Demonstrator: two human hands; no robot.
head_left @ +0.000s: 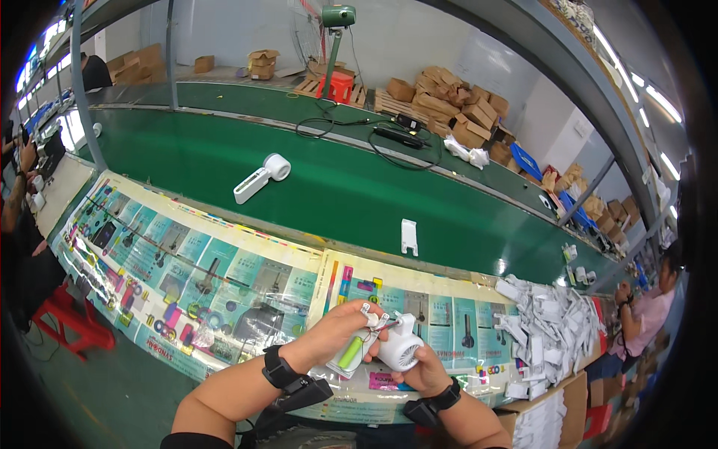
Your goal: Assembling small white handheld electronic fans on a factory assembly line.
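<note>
Over the near edge of the work table, my left hand (pixel 334 333) is closed on the white handle shell (pixel 342 370) of a small hand-held fan. A bright green cylindrical battery (pixel 349 352) lies in the opened shell. My right hand (pixel 428 372) grips the round white fan head (pixel 400 352) from its right side, with the slotted grille turned toward me. Thin wires, one of them red, show between the two parts, near my left fingertips. Some fingertips are hidden behind the parts. Both wrists wear black straps with small devices.
A green conveyor belt (pixel 336 191) runs behind the printed-sheet table cover (pixel 224 292), carrying a white fan (pixel 258 183) and a white plastic piece (pixel 409 236). White plastic parts (pixel 550 337) are heaped at right, above a cardboard box (pixel 568 404). Co-workers sit at both sides; a red stool (pixel 82 329) stands left.
</note>
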